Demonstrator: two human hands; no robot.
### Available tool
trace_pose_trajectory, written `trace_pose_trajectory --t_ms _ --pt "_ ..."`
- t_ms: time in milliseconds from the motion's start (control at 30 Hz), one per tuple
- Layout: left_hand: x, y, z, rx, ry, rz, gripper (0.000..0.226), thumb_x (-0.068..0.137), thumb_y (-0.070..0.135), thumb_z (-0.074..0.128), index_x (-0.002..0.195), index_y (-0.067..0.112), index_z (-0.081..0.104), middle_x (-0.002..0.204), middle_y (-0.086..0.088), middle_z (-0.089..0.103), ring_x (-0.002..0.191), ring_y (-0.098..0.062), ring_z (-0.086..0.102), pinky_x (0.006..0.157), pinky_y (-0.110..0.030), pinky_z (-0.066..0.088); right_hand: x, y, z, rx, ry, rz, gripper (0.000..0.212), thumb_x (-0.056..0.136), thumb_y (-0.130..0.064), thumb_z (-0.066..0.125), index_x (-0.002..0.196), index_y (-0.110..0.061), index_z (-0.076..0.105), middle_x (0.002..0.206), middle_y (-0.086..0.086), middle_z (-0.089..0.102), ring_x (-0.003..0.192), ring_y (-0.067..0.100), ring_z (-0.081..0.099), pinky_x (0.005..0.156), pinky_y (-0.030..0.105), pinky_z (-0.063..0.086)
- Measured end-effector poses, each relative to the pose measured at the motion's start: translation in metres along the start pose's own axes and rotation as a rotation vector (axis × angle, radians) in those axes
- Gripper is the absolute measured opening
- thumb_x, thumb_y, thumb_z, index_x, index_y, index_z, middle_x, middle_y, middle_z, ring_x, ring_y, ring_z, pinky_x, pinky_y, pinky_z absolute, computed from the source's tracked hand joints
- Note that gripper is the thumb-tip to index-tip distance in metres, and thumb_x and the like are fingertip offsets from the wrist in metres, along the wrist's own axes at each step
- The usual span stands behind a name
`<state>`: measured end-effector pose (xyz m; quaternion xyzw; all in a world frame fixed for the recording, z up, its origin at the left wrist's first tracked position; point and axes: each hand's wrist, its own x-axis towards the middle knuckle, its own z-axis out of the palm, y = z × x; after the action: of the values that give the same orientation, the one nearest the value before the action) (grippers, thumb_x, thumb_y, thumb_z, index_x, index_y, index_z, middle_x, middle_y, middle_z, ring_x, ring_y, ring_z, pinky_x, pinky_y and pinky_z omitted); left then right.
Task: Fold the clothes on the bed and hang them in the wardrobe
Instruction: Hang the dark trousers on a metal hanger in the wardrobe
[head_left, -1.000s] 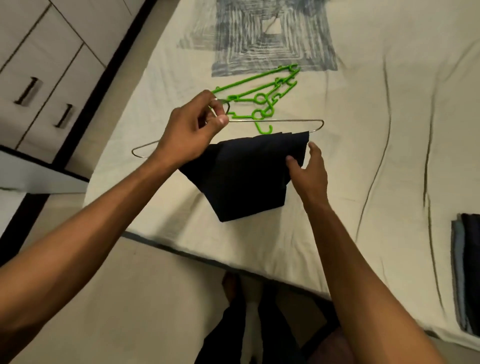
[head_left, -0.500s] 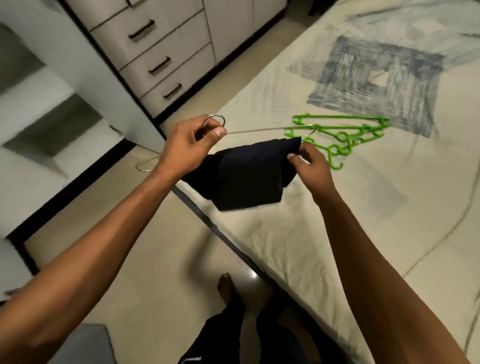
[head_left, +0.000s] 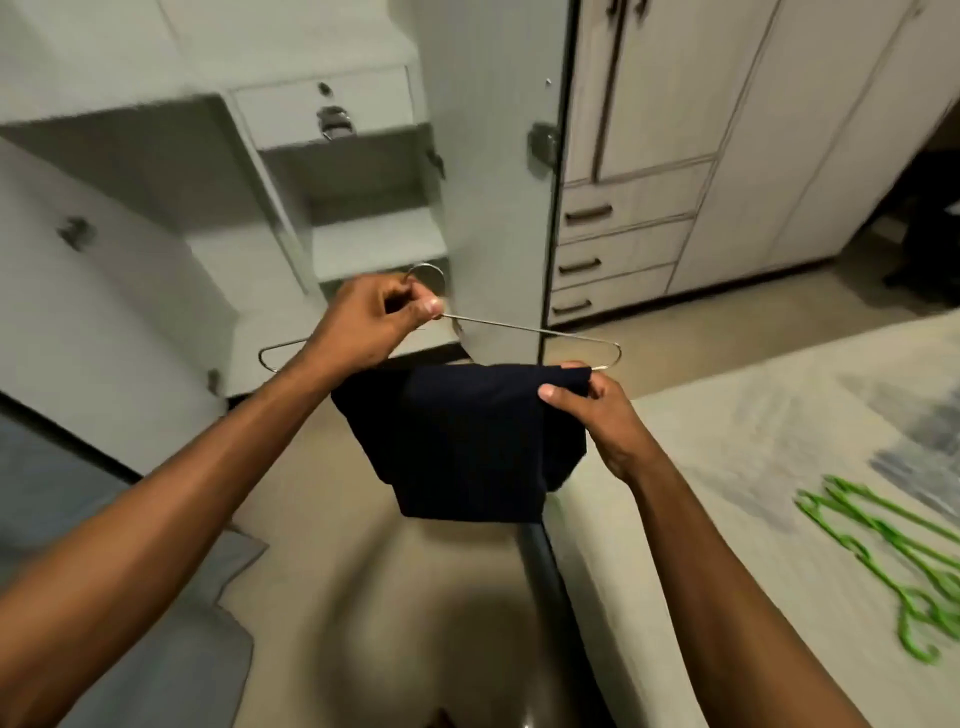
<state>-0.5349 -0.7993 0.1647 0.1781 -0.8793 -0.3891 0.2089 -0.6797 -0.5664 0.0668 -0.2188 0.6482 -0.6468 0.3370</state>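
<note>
A metal wire hanger (head_left: 524, 330) is gripped at the base of its hook by the left hand (head_left: 370, 325), whose fingers are curled round the wire. A folded dark garment (head_left: 467, 436) is draped over the hanger's lower bar and hangs in the air above the floor (head_left: 395, 597), just off the near edge of the bed (head_left: 727, 519). The garment's upper right corner is pinched between thumb and fingers of the right hand (head_left: 602, 415), close to the hanger's right end. Beyond the hanger an open wardrobe (head_left: 363, 171) is seen, with pale shelves and a small inner drawer; its door stands open at the left. Closed cupboard doors and drawers (head_left: 618, 254) are ranged to the right of it. A bunch of green plastic hangers (head_left: 893, 551) is laid on the bed toward its right side.
</note>
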Motion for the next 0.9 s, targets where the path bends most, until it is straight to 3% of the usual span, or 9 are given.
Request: trace_pose_trajectory --t_ms 167,267,400,533,633,733,800,900 --pt "0.051 -0.021 -0.112 -0.012 0.051 0.012 0.015 0.093 0.023 0.07 0.079 0.027 0.073 0.07 0.013 0.069 0.071 -0.002 0.061 0.077 -0.031 0.05 0.067 -0.063 0.098 -0.01 -0.146 -0.134 0.021 0.091 -0.004 0.067 0.112 -0.004 0.07 0.102 0.007 0.076 0.095 0.013 0.07 0.081 0.02 0.053" --pt "0.085 -0.025 -0.168 -0.044 0.081 0.017 0.015 0.094 0.022 0.069 0.08 0.02 0.072 0.065 0.013 0.066 0.065 -0.001 0.057 0.07 -0.025 0.045 0.107 -0.108 0.147 -0.045 -0.215 -0.248 0.02 0.093 -0.007 0.065 0.112 -0.007 0.072 0.107 0.008 0.075 0.099 0.016 0.07 0.086 0.023 0.053" --pt "0.134 -0.029 -0.236 -0.079 0.157 0.038 0.016 0.095 0.021 0.067 0.084 0.009 0.072 0.082 -0.013 0.068 0.071 -0.012 0.054 0.07 -0.027 0.041 0.167 -0.163 0.199 -0.047 -0.232 -0.362 0.019 0.096 -0.015 0.064 0.113 -0.01 0.071 0.108 0.007 0.075 0.105 0.022 0.07 0.09 0.03 0.056" --pt "0.191 -0.03 -0.298 -0.072 0.222 0.07 0.03 0.096 0.026 0.066 0.093 -0.003 0.071 0.078 -0.003 0.068 0.076 -0.017 0.051 0.071 -0.029 0.04 0.228 -0.216 0.234 -0.025 -0.252 -0.444 0.022 0.093 -0.018 0.067 0.115 -0.013 0.069 0.108 0.006 0.074 0.103 0.022 0.07 0.084 0.029 0.057" --pt "0.24 -0.027 -0.338 -0.046 0.253 0.124 0.024 0.096 0.028 0.066 0.082 0.009 0.071 0.082 -0.007 0.068 0.075 -0.012 0.053 0.071 -0.028 0.041 0.272 -0.26 0.256 -0.017 -0.277 -0.49 0.033 0.083 -0.026 0.074 0.115 -0.024 0.069 0.106 -0.003 0.075 0.101 0.015 0.071 0.083 0.028 0.058" --pt "0.299 -0.02 -0.374 0.01 0.266 0.166 0.022 0.097 0.029 0.065 0.082 0.013 0.069 0.079 -0.006 0.065 0.065 -0.002 0.053 0.063 -0.016 0.042 0.325 -0.304 0.276 -0.044 -0.169 -0.585 0.017 0.088 -0.034 0.072 0.103 -0.028 0.076 0.101 -0.009 0.075 0.099 0.009 0.07 0.086 0.026 0.055" --pt "0.339 -0.018 -0.398 0.038 0.276 0.195 0.023 0.097 0.029 0.064 0.088 0.008 0.068 0.072 -0.001 0.061 0.056 0.004 0.05 0.055 -0.01 0.039 0.361 -0.333 0.287 -0.054 -0.122 -0.644 0.021 0.093 -0.042 0.064 0.097 -0.026 0.078 0.094 -0.007 0.076 0.093 0.009 0.07 0.081 0.027 0.054" --pt "0.401 -0.02 -0.435 0.1 0.289 0.23 0.028 0.097 0.035 0.063 0.089 0.009 0.068 0.069 0.002 0.06 0.061 -0.005 0.049 0.057 -0.018 0.039 0.41 -0.377 0.299 -0.056 -0.105 -0.725 0.028 0.095 -0.042 0.061 0.083 -0.02 0.074 0.079 -0.006 0.072 0.076 0.007 0.067 0.068 0.022 0.049"
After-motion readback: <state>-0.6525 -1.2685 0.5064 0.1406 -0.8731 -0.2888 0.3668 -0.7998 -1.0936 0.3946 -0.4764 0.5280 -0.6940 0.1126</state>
